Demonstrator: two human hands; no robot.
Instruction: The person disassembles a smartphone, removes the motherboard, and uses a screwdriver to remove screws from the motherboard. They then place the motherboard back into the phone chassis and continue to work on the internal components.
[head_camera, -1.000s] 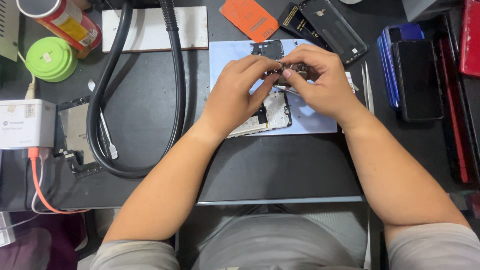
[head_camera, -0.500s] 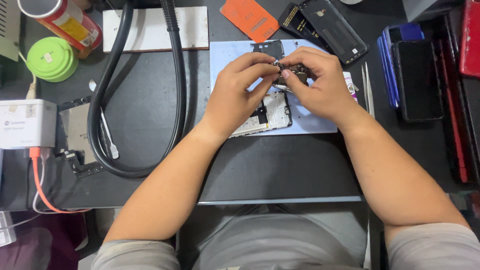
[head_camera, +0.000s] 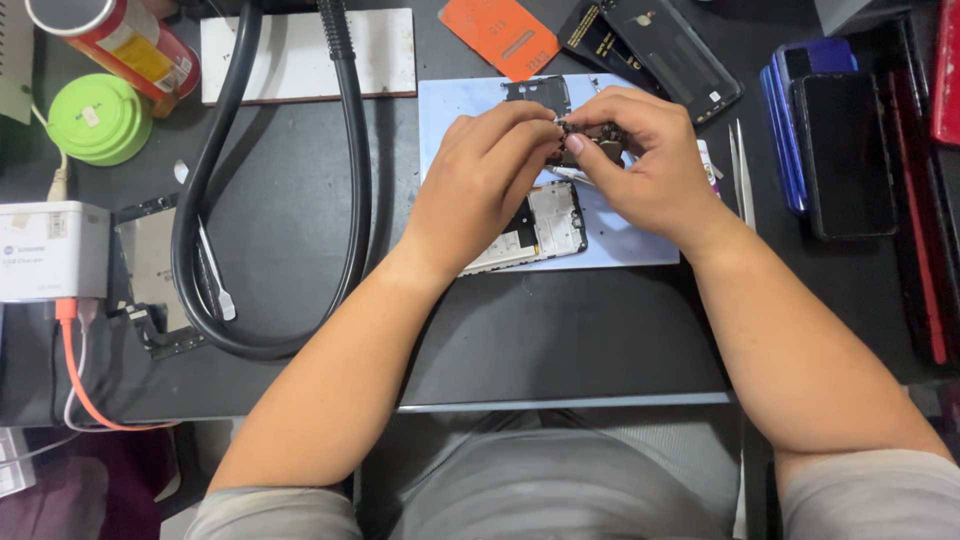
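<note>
Centrally, left hand (head_camera: 478, 190) and right hand (head_camera: 650, 165) meet fingertip to fingertip, both pinched closed on a small dark component (head_camera: 585, 135), held just above the opened phone (head_camera: 535, 228) on the pale blue mat (head_camera: 450, 110).

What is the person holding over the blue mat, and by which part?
A small dark phone part, pinched at its left end by the left hand and at its right side by the right hand.
</note>
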